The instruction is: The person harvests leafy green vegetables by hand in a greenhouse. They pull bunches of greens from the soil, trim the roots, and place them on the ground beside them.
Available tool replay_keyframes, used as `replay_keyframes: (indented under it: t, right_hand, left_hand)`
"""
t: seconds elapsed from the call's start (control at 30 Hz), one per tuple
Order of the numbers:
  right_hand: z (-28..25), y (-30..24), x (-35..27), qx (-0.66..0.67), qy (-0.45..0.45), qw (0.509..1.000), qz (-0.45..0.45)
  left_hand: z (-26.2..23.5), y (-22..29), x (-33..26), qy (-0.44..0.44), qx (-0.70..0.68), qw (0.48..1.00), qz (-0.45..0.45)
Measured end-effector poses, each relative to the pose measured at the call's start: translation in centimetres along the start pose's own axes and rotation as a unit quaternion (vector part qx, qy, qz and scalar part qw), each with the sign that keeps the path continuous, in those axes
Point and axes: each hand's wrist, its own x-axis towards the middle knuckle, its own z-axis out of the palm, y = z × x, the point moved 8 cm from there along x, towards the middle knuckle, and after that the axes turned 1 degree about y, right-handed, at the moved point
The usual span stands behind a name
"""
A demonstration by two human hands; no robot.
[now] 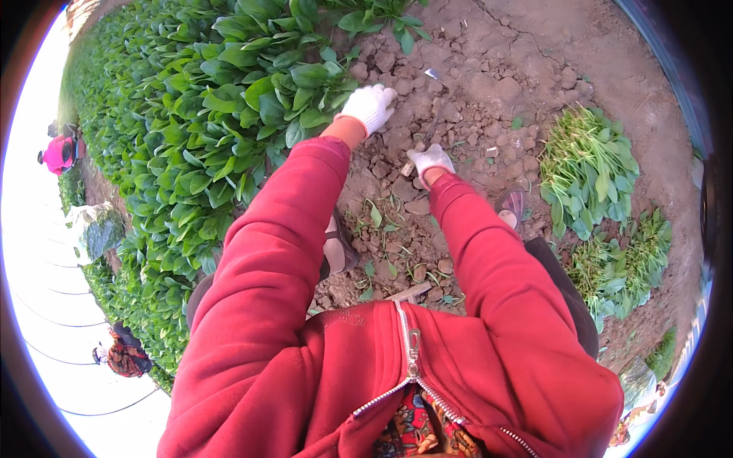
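My left hand [369, 108], in a white knit glove, is at the edge of a dense bed of broad-leaved green plants [229, 103] that look like spinach. Its fingers are loosely bent and slightly apart, with no leaves visible in them. Over the bare soil to its right, my gloved right hand [433, 160] is closed around the wooden handle of a small hand hoe [435, 122]. The tool's thin dark shaft points away from me, ending in a small shiny blade near the soil clods. My right fingers are partly hidden by the hand itself.
Cut greens lie in a large pile [592, 168] at right, with another pile [622, 263] nearer me. Loose leaves [378, 221] lie between my feet on cloddy soil [504, 99]. A filled clear plastic bag [99, 229] and two people [61, 153] are at far left.
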Motion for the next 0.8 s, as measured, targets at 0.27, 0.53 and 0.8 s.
replay_keyframes:
  t: [0.27,0.53,0.8]
  right_hand:
    - [1.9,1.7,-1.0,0.363,-0.02,0.929,0.075]
    - [-4.5,-0.3,-2.6,0.316,0.145,0.931,-0.112]
    - [-5.9,-9.2,-2.0,0.137,0.152,0.929,-0.307]
  left_hand:
    - [0.7,-7.8,0.6,0.045,0.27,0.959,-0.067]
    - [1.3,-9.5,-0.4,0.074,0.274,0.958,-0.049]
    - [-0.6,-8.3,-0.7,0.177,0.206,0.962,-0.023]
